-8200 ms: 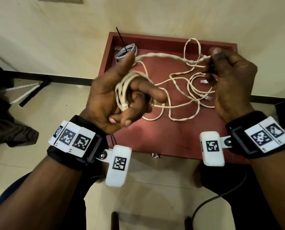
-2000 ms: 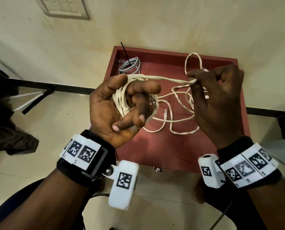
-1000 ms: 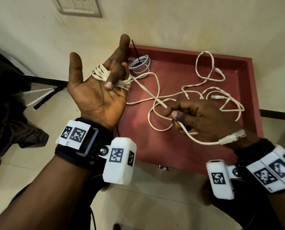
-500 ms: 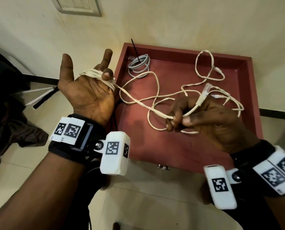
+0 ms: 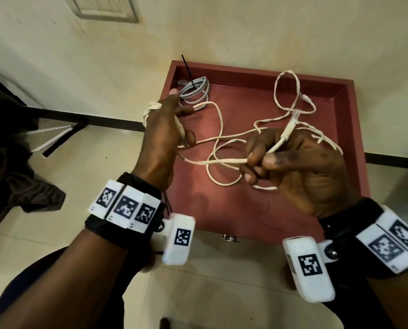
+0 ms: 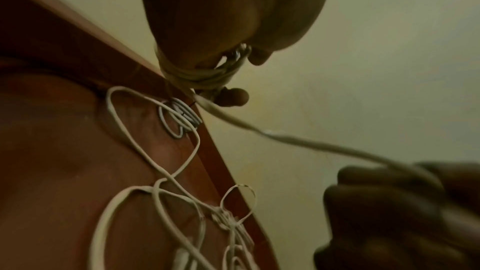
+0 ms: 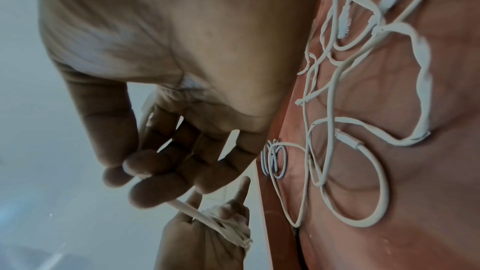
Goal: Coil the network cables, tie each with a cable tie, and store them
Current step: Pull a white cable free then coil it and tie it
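Two hands up over a shallow red tray, both busy with one cream network cable. Left hand held edge-on in the head view, fingers mostly extended; several turns of the cable are wound around them near the knuckles. Right wrist view shows the same wraps across the left palm, one finger pointing up. Whether the left thumb pins the turns — cannot tell.

Right hand is closed on the cable: thumb and curled fingers pinch it a short way back from its clear plug, which sticks up and away past the knuckles. Right wrist view confirms the pinch, cable passing between thumb tip and fingertips. From the pinch a short stretch of cable runs across to the wraps on the left hand, off the tray floor.

Rest of the cable lies loose in the tray — wide loops at mid-tray, a tall narrow loop toward the far wall, tangled strands and another plug at the right side. Some strands look like a second cream cable; count unclear.

Far left corner of the tray: a grey cable, already coiled, cinched with a black cable tie whose tail stands up. Loose loops near it, contact unclear.

Tray sits on a pale tiled floor against a cream wall. Dark cloth heaped at the left edge.
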